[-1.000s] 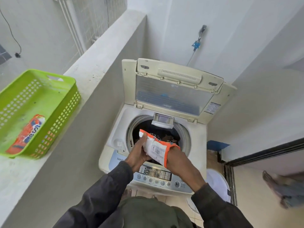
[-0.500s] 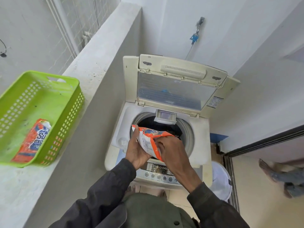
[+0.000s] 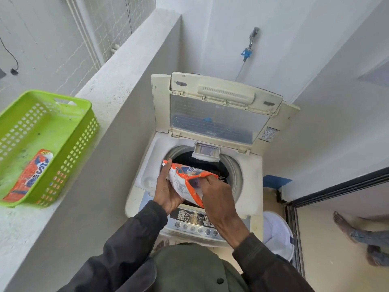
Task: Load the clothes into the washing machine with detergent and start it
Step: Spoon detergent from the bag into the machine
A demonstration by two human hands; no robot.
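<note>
On my feed, both hands are over the mouth of the washing machine [image 3: 251, 178]. Left hand [image 3: 168, 190] grips the detergent packet [image 3: 185, 184] from its left side: fingers curled under it, thumb up along the left edge. Right hand [image 3: 219, 199] pinches the packet's right upper edge, fingers bent tight onto the orange foil. The packet is orange and white with blue print. It is tilted, its upper end over the drum opening and its lower end toward the control panel [image 3: 192, 221]. I can't tell if the packet is torn open.

The lid [image 3: 214, 121] is up, leaning back toward the wall, clear window facing me. Dark clothes [image 3: 212, 166] sit in the drum, partly hidden behind the packet. A small dispenser tray [image 3: 206, 151] sticks out at the back rim of the opening. The panel's row of round buttons is visible below the hands, untouched.

On the left, a green basket [image 3: 88, 123] sits on the concrete ledge [image 3: 117, 87], well apart from the machine. A second packet [image 3: 31, 173] of the same orange lies flat inside it. A tap [image 3: 250, 45] with a blue fitting is on the wall above the machine. A white mesh hamper [image 3: 277, 232] is on the floor just right of the machine. Another person's bare foot [image 3: 341, 224] shows in the doorway at far right
</note>
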